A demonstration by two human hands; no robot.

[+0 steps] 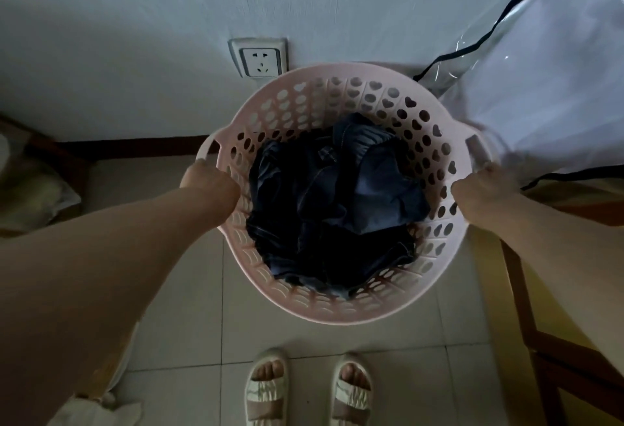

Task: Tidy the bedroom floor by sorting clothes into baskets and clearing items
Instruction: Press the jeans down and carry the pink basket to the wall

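Note:
A round pale pink laundry basket (341, 307) with heart-shaped holes is in front of me, close to the wall. Dark blue denim clothes (334, 202) lie crumpled inside it. My left hand (211, 184) grips the basket's left handle, fingers curled round the rim. My right hand (479, 185) grips the right handle the same way. Whether the basket stands on the tiled floor or is lifted off it, I cannot tell.
A white wall with a socket (260, 62) is right behind the basket. A clear plastic wardrobe cover with black trim (526, 87) hangs at the right. Wooden furniture (526, 317) stands at the right, a cushion (30, 196) at the left. My feet in sandals (307, 388) are below.

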